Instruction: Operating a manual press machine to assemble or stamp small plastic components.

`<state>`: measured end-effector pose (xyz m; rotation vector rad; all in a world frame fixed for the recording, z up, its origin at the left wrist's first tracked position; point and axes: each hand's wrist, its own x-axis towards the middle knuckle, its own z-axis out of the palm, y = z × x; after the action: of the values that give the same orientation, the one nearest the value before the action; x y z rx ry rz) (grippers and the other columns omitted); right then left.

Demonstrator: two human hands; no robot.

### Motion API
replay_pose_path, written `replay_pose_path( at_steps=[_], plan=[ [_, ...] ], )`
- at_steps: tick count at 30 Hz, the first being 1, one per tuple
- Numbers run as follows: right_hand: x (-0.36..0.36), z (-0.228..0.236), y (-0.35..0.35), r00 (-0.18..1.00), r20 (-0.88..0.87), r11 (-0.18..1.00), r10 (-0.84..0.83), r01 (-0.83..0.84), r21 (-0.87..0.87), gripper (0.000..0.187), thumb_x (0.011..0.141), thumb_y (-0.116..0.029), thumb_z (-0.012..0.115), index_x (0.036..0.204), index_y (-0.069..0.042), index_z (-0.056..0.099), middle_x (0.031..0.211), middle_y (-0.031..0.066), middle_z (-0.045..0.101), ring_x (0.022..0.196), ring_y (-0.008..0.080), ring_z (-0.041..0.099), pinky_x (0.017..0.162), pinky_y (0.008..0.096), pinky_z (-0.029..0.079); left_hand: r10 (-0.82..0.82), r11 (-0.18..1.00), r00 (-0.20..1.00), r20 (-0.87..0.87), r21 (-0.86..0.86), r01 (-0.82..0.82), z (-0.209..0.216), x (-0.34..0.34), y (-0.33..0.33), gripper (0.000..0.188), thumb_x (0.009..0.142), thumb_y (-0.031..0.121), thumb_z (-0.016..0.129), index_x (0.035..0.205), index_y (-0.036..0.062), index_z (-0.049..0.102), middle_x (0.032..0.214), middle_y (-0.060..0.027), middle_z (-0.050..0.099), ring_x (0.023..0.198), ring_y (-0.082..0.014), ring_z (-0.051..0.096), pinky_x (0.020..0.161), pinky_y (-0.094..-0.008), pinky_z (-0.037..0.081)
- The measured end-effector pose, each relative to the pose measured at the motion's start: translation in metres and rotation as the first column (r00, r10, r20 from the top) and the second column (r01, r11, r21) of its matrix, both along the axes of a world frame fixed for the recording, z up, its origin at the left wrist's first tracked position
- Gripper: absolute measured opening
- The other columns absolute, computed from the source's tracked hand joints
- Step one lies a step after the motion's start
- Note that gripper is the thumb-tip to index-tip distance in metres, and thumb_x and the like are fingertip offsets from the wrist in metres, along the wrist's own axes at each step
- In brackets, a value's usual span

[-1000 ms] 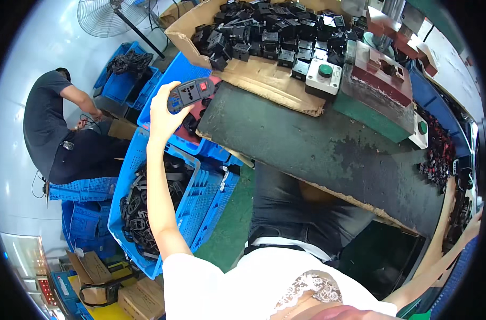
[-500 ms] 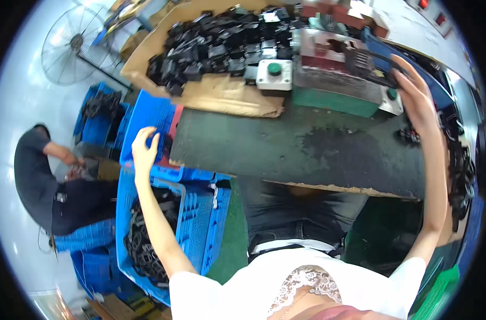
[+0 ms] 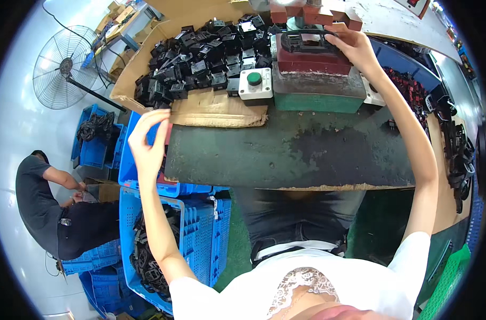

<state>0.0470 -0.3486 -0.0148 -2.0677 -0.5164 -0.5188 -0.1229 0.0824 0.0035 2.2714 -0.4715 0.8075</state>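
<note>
Atop a dark red block [image 3: 315, 63] at the back of the worn desk [image 3: 237, 154], a black frame [image 3: 307, 42] lies beneath my right hand [image 3: 360, 52], whose fingers close on its right end. My hands are well apart: the left hand [image 3: 145, 145] hangs with nothing in its grasp, thumb and fingers parted, near the cardboard flap [image 3: 216, 109] at the desk's left end. The block sits on a green base [image 3: 320, 101], with a white box bearing a green button [image 3: 254, 79] just beside it on the left. Behind that button, a cardboard box [image 3: 126, 88] brims with black housings [image 3: 200, 66]. Below my left hand, a blue crate [image 3: 197, 229] holds a heap of black pieces [image 3: 147, 256]. Past my right forearm lie small red and black parts [image 3: 405, 85], and more black parts [image 3: 457, 160] rest on a pale board [image 3: 440, 186]. At far left, a co-worker in dark clothing [image 3: 40, 200] bends over, both hands together, near a standing fan [image 3: 66, 66].
</note>
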Motion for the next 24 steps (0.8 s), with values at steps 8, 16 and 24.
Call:
replay_pose_path(
  at_steps=[8,16,24],
  plan=[
    [-0.016,0.015,0.006,0.979,-0.201,1.000,-0.029,0.026,-0.017,0.035,0.089,-0.027,0.061,0.113,-0.002,0.061,0.096,0.0065,0.065,0.090,0.0101,0.057,0.083,0.0272,0.044,-0.122,0.889,0.991,0.056,0.449,0.084,-0.016,0.120,-0.040,0.028,0.075,-0.005,0.056,0.103,-0.0027,0.058,0.104,-0.0156,0.059,0.100,-0.0331,0.055,0.089,-0.0379,0.045],
    [-0.045,0.025,-0.053,0.985,0.171,0.972,-0.014,0.054,-0.230,0.030,0.089,-0.021,0.060,0.114,-0.004,0.060,0.114,0.0062,0.060,0.108,0.0129,0.052,0.096,0.0300,0.037,0.207,0.759,0.967,-0.150,0.649,-0.061,-0.038,0.174,-0.013,0.049,0.071,0.006,0.066,0.116,-0.0030,0.049,0.114,-0.0191,0.047,0.111,-0.0366,0.046,0.096,-0.0381,0.040],
    [-0.074,0.023,-0.153,0.957,0.012,0.956,-0.289,0.290,-0.036,0.026,0.093,-0.021,0.056,0.107,-0.001,0.062,0.112,0.0040,0.061,0.107,0.0104,0.053,0.096,0.0257,0.038,0.157,0.792,0.987,-0.037,0.602,-0.104,-0.032,0.177,-0.013,0.041,0.065,0.005,0.068,0.102,0.0025,0.052,0.100,-0.0170,0.059,0.102,-0.0342,0.054,0.089,-0.0396,0.044]
  ],
)
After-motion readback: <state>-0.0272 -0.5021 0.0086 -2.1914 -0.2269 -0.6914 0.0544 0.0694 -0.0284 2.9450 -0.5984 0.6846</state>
